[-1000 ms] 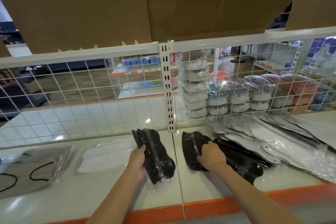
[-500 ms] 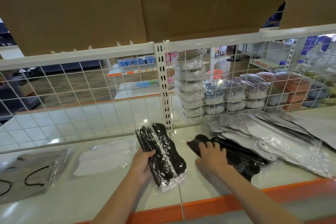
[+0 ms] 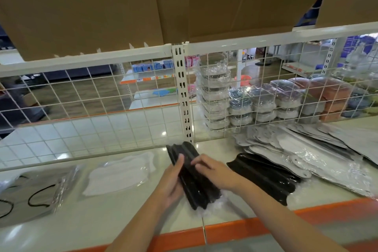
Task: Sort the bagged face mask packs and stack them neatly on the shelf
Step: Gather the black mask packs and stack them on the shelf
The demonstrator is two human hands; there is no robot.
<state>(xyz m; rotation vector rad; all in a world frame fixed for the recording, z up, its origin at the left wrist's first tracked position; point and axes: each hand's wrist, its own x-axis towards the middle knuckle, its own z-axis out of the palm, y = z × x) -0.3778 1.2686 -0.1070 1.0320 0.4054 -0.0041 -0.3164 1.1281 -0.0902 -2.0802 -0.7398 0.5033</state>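
Both hands on black mask pack (image 3: 194, 182) at shelf (image 3: 122, 217) front: left hand (image 3: 171, 184) fingers curled gripping its left edge, right hand (image 3: 214, 172) fingers pinching top. Second black pack (image 3: 263, 176) just right of right fingers.

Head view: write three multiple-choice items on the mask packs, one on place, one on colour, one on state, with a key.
1. Where is the white mask pack?
A. left of the hands
B. right of the hands
C. behind the wire grid
2. What colour is the held mask pack?
A. white
B. black
C. orange
3. How is that pack held?
A. left hand only
B. right hand only
C. both hands

Key: A, it lies on the shelf's left section; B, black masks in clear plastic; C, both hands' fingers touch it.
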